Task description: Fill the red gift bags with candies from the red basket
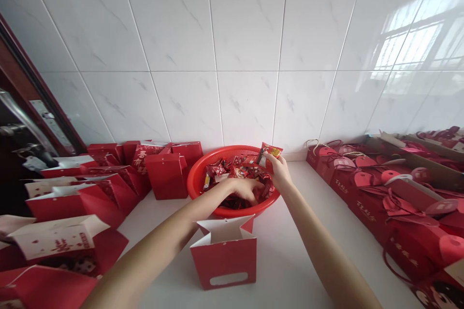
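- Where the far left edge is filled by a dark door, a metal handle [16, 111] can be seen.
- Beside it, the pale counter [297, 236] is lined with red paper bags [105, 198], several with their tops open; white linings are shown by some of them.
- At the lower left, a white flap [58, 241] printed with red figures is raised on one of these.
- Next to the rows, a plain red bag [165, 177] is stood upright near the basket.
- Just right of it, a round red basket [193, 178] is set near the tiled wall [250, 24] and heaped with small wrapped packets [216, 169].
- In front of the basket, an open red bag [226, 258] is stood upright, its white inside exposed and a pale oval marked low on its front.
- Inside the basket, the left hand [247, 189] is lowered among the packets; its fingertips are partly hidden, so whether anything is gripped cannot be told.
- Above the basket's right side, a red packet [272, 149] is held by the right hand [278, 168], thumb and fingers clamped on it.
- Farther right, well apart from the basket, the counter is covered by rows of red boxes [366, 205], pale lettering printed on their sides; a pale cord [316, 144] is looped on the farthest.
- Higher up, a window reflection [413, 46] is cast on the tiles.
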Demonstrator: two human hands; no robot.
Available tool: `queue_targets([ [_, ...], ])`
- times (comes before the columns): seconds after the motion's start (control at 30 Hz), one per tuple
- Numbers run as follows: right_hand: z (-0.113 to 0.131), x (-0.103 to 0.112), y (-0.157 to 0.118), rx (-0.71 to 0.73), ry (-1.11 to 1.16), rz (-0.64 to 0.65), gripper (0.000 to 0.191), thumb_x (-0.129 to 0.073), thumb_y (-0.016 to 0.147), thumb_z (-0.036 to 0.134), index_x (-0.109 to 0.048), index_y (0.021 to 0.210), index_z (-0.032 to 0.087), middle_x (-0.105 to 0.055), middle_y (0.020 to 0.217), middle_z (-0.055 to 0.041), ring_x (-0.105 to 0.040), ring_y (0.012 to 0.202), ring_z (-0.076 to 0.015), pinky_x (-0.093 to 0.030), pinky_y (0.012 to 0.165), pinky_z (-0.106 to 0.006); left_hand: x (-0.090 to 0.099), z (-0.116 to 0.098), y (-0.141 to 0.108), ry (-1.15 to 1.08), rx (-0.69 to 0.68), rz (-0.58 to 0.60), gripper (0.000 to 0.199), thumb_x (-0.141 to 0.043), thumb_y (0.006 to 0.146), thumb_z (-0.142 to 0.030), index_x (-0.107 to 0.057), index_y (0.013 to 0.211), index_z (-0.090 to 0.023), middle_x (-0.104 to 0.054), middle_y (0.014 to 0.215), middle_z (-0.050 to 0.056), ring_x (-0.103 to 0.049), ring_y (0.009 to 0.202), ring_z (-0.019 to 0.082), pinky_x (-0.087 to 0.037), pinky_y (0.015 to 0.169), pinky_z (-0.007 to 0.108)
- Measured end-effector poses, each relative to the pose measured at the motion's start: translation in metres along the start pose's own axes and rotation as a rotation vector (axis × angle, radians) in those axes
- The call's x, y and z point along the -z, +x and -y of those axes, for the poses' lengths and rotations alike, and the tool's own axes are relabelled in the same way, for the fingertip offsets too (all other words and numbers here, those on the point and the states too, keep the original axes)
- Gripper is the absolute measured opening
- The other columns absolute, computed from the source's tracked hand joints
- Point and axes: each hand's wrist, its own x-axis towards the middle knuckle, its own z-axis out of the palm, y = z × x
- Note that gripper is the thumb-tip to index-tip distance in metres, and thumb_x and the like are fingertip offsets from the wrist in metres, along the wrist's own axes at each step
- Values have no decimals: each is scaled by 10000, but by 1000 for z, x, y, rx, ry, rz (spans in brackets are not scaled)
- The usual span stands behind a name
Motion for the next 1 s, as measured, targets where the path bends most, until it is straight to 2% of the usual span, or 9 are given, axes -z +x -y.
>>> queue_targets([
  [0.13,1,1,-1,5,-23,19,243,-770,595,313,-661,777,193,-733,731,-21,-675,662,-190,-569,561,-286,-8,-4,5,88,82,-58,178,-608,653,-178,-612,831,-190,-673,837,64,-590,660,215,-448,553,310],
  [0.27,0,1,0,20,-28,27,253,-764,591,323,-656,786,203,-733,747,-20,-682,679,-196,-575,564,-291,-7,1,5,115,54,-54,105,-592,675,-200,-613,777,-202,-662,787,33,-576,641,199,-447,564,307],
  [0.4,-2,1,2,31,0,-26,243,-752,582,296,-630,775,212,-723,732,-3,-678,683,-189,-587,598,-294,5,14,-2,-89,-14,-55,30,-587,681,-223,-601,690,-199,-634,692,-7,-586,666,181,-462,622,286],
  [0.47,-2,1,2,31,10,-71,222,-739,586,280,-606,752,215,-699,685,13,-660,650,-177,-577,577,-283,12,23,-8,-217,-53,-185,71,-557,693,-224,-607,656,-191,-629,669,-11,-594,702,176,-476,693,285],
  [0.53,-1,1,2,27,15,-96,204,-724,592,267,-588,735,215,-678,656,25,-644,622,-160,-566,561,-266,17,33,-14,-315,-67,-373,119,-532,712,-221,-633,663,-180,-661,711,1,-609,761,176,-484,772,287],
  [0.63,1,0,1,27,8,-85,188,-712,599,261,-590,733,208,-676,661,25,-636,618,-150,-562,555,-258,22,47,-24,-443,-19,-539,183,-543,760,-249,-697,805,-161,-720,824,30,-637,825,186,-496,818,300],
  [0.73,1,0,1,28,-3,-86,190,-714,599,253,-595,742,210,-679,667,22,-641,641,-163,-569,550,-271,21,56,-30,-467,56,-559,253,-539,809,-274,-717,931,-142,-746,865,56,-663,866,203,-508,835,316],
  [0.83,1,1,1,27,3,-84,189,-710,598,247,-587,737,211,-673,665,22,-641,657,-170,-583,565,-287,18,57,-28,-402,67,-553,270,-538,830,-272,-725,985,-154,-768,984,57,-672,985,216,-492,932,318],
  [1.0,1,1,0,26,2,-84,184,-680,583,240,-575,731,212,-648,656,34,-613,629,-150,-577,570,-282,10,45,-20,-268,61,-435,345,-499,783,-163,-727,1043,-169,-762,1097,54,-684,1014,206,-499,911,280],
])
